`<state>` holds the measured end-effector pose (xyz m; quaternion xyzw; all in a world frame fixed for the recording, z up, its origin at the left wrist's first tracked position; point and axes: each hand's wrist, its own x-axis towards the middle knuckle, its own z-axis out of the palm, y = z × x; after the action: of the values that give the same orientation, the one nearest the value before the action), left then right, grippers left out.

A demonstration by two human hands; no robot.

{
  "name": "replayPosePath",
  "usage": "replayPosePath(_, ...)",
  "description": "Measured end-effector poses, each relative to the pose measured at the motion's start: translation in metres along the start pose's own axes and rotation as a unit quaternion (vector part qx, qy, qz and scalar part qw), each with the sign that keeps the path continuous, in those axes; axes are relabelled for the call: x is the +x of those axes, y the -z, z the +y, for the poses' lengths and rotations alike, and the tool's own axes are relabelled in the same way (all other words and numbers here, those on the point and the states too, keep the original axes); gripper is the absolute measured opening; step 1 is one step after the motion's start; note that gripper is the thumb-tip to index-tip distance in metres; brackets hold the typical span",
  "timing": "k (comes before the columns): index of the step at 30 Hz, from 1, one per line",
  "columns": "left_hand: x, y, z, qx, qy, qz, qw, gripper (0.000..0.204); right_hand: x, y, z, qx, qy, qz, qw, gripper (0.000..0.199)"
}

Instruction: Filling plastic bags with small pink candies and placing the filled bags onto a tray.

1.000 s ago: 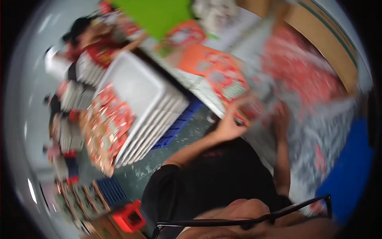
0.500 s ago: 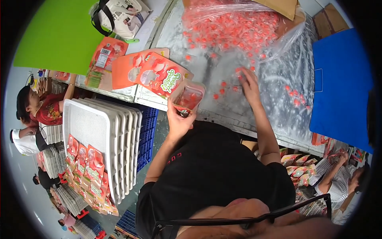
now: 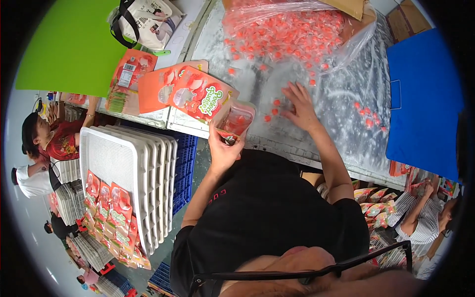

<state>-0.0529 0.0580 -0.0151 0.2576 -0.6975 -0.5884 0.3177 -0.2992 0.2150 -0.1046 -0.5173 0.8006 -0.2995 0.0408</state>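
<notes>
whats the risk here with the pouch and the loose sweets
The pouch looks open and only the left hand holds it, so a tilt might spill its contents. The right hand, spread beside loose sweets, could knock some away. Packs overlapping on the top tray might slide off.

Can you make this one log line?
left hand: holds open pouch; right hand: spread beside loose red candies; candy pile: on worktable; white tray stack: person's left
</notes>
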Motion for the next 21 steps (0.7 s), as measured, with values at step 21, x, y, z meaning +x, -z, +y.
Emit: replayPosePath(21,-0.009,0.015,-0.004,0.064,-0.073,0.033,0.995,0.083,0.023,-0.055,-0.063,-0.108,0.228,-0.014,0.967,0.043)
